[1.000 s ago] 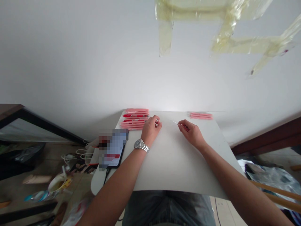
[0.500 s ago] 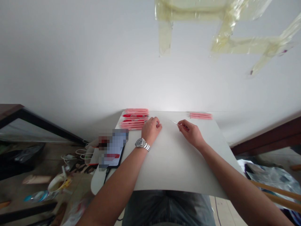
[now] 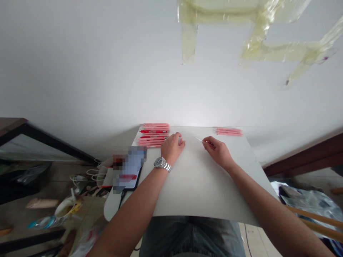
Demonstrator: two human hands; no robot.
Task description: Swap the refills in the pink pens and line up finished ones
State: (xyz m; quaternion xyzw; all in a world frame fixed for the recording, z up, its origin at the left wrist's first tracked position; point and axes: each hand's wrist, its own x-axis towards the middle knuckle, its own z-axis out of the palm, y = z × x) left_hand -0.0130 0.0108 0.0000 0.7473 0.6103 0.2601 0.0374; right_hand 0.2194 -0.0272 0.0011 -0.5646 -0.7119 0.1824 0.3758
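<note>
My right hand (image 3: pixel 217 150) is closed in a pinch on a thin pen refill (image 3: pixel 198 139). Its pale tip points left toward my other hand, and red shows within the curled fingers. Across the gap, my left hand (image 3: pixel 171 145) rests beside a row of pink and red pens (image 3: pixel 153 135) on the table's far left. Its fingers are curled with the thumb near them; a small pinkish bit shows there, too small to name. A silver watch (image 3: pixel 162 163) circles that wrist. Several pink pens (image 3: pixel 229 132) lie in a group at the far right, by the wall.
The white table (image 3: pixel 198 192) stands against a white wall (image 3: pixel 107 71). On its left edge lies a phone (image 3: pixel 131 169), blurred out, with a cable (image 3: pixel 121 199). Clear tape (image 3: pixel 222 16) hangs on the wall above. Bottles, a cup (image 3: pixel 65 207) and cables crowd the floor at left.
My left fingers and thumb have parted slightly, and a pinkish bit now shows between them. My right hand and the refill have hardly moved.
</note>
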